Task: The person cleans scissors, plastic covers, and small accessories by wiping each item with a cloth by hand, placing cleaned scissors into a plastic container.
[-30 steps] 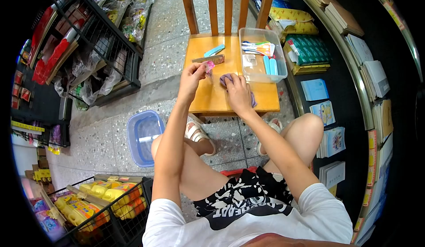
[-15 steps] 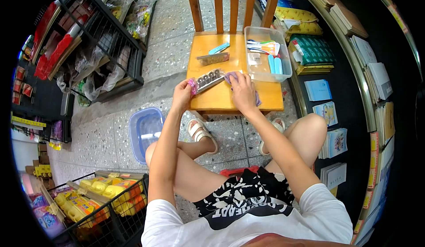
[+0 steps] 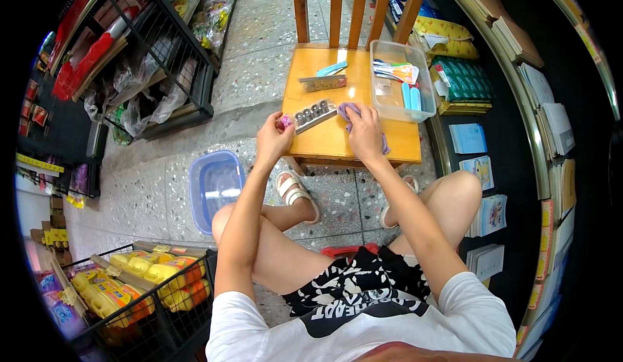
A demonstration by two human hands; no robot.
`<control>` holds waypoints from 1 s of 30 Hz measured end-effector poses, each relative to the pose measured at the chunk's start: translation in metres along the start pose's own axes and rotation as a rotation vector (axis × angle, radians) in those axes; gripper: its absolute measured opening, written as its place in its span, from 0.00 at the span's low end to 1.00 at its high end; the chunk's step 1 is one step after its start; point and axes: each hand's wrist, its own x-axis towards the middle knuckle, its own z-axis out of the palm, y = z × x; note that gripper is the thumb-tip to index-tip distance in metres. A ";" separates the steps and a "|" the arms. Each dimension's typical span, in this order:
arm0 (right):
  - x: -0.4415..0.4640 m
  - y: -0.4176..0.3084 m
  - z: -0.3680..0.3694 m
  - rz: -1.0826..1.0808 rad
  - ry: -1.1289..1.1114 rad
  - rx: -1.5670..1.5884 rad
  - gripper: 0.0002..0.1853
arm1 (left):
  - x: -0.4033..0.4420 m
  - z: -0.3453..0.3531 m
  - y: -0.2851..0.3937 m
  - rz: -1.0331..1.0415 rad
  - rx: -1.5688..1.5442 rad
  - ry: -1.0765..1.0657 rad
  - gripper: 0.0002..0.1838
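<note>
My left hand (image 3: 275, 136) is closed in a pinch on a small pink sparkly thing (image 3: 286, 121), at the left end of a slim box (image 3: 315, 116). Several round dark pieces stand in a row in that box, which lies tilted on the wooden chair seat (image 3: 324, 146). Purple cloth (image 3: 385, 144) is bunched under and between the fingers of my right hand (image 3: 365, 132), beside the box's right end. Behind the box sits a second narrow clear box (image 3: 323, 82), and past it a light blue slim item (image 3: 332, 69).
A clear plastic bin (image 3: 425, 112) with blue and white handled items stands on the seat's right side. On the floor is a blue basin (image 3: 200, 193). Shelves with booklets (image 3: 468, 139) line the right; a wire basket of yellow packs (image 3: 139, 277) is lower left.
The view has shifted, so the chair and its contents appear a little further right. My left hand and the pink thing have drawn slightly away from the box's end. The cloth stays in my right hand.
</note>
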 end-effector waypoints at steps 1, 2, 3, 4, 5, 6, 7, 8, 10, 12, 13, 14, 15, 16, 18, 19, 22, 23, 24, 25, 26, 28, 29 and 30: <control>0.002 -0.002 0.000 0.001 0.022 0.033 0.20 | -0.001 0.003 0.000 0.061 0.046 0.019 0.26; 0.001 -0.007 0.002 -0.039 0.024 0.072 0.20 | -0.002 0.006 -0.003 0.121 0.092 0.037 0.27; 0.002 -0.016 0.002 -0.078 0.027 0.112 0.20 | -0.002 0.008 -0.006 0.180 0.140 0.056 0.28; 0.003 -0.027 0.002 -0.117 0.030 0.153 0.19 | -0.003 0.009 -0.005 0.212 0.122 0.066 0.28; 0.004 -0.037 0.002 -0.173 0.015 0.157 0.19 | -0.003 0.009 -0.004 0.158 0.119 0.038 0.28; 0.004 -0.047 0.003 -0.230 0.000 0.162 0.18 | -0.006 0.006 0.006 0.105 0.115 0.011 0.27; 0.005 -0.056 0.006 -0.287 -0.015 0.168 0.18 | -0.007 0.004 0.012 0.051 0.112 -0.015 0.27; 0.005 -0.063 0.010 -0.327 -0.019 0.176 0.18 | -0.004 0.005 0.008 0.099 0.109 0.032 0.26; 0.006 -0.075 0.018 -0.405 -0.025 0.192 0.20 | 0.001 0.008 -0.004 0.197 0.107 0.124 0.25; 0.008 -0.079 0.026 -0.386 -0.061 0.180 0.19 | 0.005 0.009 -0.010 0.227 0.158 0.159 0.24; 0.008 -0.079 0.029 -0.376 -0.080 0.172 0.19 | 0.006 0.008 -0.010 0.242 0.181 0.175 0.23; 0.009 -0.077 0.030 -0.365 -0.097 0.144 0.20 | 0.005 0.008 -0.010 0.189 0.157 0.138 0.23; 0.009 -0.077 0.031 -0.367 -0.103 0.126 0.20 | 0.002 0.004 -0.001 0.135 0.132 0.100 0.23; 0.009 -0.075 0.031 -0.368 -0.109 0.105 0.20 | 0.000 0.003 0.005 0.082 0.104 0.061 0.23; 0.009 -0.070 0.031 -0.370 -0.112 0.042 0.20 | 0.004 0.004 0.001 0.069 0.143 0.034 0.25; 0.010 -0.068 0.031 -0.373 -0.108 0.002 0.19 | 0.006 0.004 -0.001 0.062 0.164 0.023 0.26; 0.010 -0.061 0.031 -0.325 -0.088 -0.053 0.20 | 0.007 0.005 -0.003 0.084 0.176 0.048 0.25; 0.010 -0.059 0.031 -0.298 -0.080 -0.062 0.20 | 0.007 0.004 -0.004 0.086 0.188 0.043 0.25; 0.010 -0.058 0.031 -0.281 -0.088 -0.069 0.20 | 0.006 0.003 -0.002 0.090 0.199 0.038 0.24; 0.010 -0.056 0.030 -0.265 -0.084 -0.083 0.20 | 0.006 0.004 0.001 0.096 0.207 0.030 0.24; 0.010 -0.054 0.029 -0.246 -0.080 -0.097 0.20 | 0.005 0.005 0.003 0.071 0.188 0.021 0.23; 0.010 -0.048 0.027 -0.197 -0.073 -0.132 0.20 | 0.001 0.001 0.013 0.021 0.151 0.004 0.20; 0.010 -0.044 0.028 -0.167 -0.071 -0.149 0.20 | 0.001 0.002 0.012 0.031 0.151 0.010 0.20; 0.010 -0.040 0.029 -0.138 -0.071 -0.164 0.20 | 0.001 0.002 0.011 0.040 0.152 0.017 0.20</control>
